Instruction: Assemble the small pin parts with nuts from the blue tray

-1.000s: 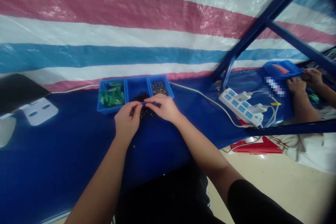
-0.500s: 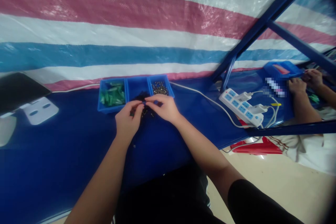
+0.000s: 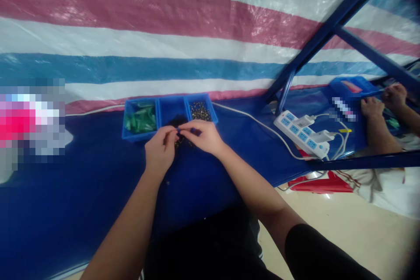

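Note:
My left hand (image 3: 159, 145) and my right hand (image 3: 205, 135) meet fingertip to fingertip just in front of the blue bins. Both are closed in a pinch, and whatever sits between the fingertips is too small and dark to name. Beneath and behind the fingers lies a pile of small black pieces (image 3: 178, 120), with a few brassy bits near it, partly hidden by my hands. The left blue bin (image 3: 124, 127) holds green pieces (image 3: 141, 118). Small metal parts (image 3: 200, 111) fill part of the right bin. The middle bin (image 3: 172, 107) shows its blue inside.
A white power strip (image 3: 302, 133) with plugs and cables lies to the right, beside a blue metal frame (image 3: 305, 52). Beyond the frame another person's hands (image 3: 374, 108) work near a blue tray (image 3: 352, 86). A blurred-out patch covers the far left. Striped sheeting (image 3: 164, 43) hangs behind.
My fingertips have shifted slightly, staying pinched together over the same spot. At far left, a pixelated patch now covers the dark screen and white stand. The other person's hand has moved a little.

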### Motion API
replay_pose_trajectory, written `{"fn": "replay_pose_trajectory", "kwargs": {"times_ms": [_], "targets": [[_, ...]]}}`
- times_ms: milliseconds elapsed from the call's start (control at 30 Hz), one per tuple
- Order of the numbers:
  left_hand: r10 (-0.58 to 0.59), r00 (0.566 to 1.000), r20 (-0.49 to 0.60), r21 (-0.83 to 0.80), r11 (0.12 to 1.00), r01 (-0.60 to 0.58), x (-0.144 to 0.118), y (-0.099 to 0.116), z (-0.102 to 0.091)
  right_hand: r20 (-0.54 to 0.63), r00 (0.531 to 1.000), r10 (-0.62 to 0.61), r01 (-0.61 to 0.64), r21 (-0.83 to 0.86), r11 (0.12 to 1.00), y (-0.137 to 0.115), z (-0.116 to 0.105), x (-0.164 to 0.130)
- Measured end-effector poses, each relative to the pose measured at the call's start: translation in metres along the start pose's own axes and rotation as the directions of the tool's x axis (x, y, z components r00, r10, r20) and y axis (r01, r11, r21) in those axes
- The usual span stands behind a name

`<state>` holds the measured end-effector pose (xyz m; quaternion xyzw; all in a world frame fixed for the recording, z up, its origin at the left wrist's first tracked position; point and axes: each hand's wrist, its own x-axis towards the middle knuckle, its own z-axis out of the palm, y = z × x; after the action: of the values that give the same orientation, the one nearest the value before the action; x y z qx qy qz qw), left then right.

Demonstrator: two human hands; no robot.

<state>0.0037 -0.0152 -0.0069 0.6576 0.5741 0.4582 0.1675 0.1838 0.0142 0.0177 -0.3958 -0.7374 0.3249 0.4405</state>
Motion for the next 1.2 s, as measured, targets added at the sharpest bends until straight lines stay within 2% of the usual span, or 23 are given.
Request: {"fn": "replay_pose_trajectory", "kwargs": {"times_ms": [233, 533, 833, 1200], "targets": [[-0.039, 0.999, 0.0, -0.044, 0.998, 0.039, -0.0019, 0.0032, 0.0024, -0.064, 0.998, -0.003, 0.005, 0.034, 0.999, 0.0017, 0.0005, 0.0005], [-0.023, 1.0, -0.009, -0.019, 1.0, 0.023, -0.0005, 0.0011, -0.0001, -0.026, 0.999, 0.019, -0.018, 0.03, 0.999, 0.0027, 0.0023, -0.0006], [-0.061, 0.998, 0.0, -0.046, 0.997, 0.061, -0.0017, 0.0025, 0.0019, -0.07, 0.997, 0.015, -0.012, 0.044, 0.999, 0.0009, 0.001, 0.0008], [-0.012, 1.0, -0.003, -0.01, 1.0, 0.012, -0.0022, 0.0004, 0.0003, -0.051, 0.999, 0.011, -0.008, 0.043, 0.999, -0.0001, 0.0014, -0.0006]]}}
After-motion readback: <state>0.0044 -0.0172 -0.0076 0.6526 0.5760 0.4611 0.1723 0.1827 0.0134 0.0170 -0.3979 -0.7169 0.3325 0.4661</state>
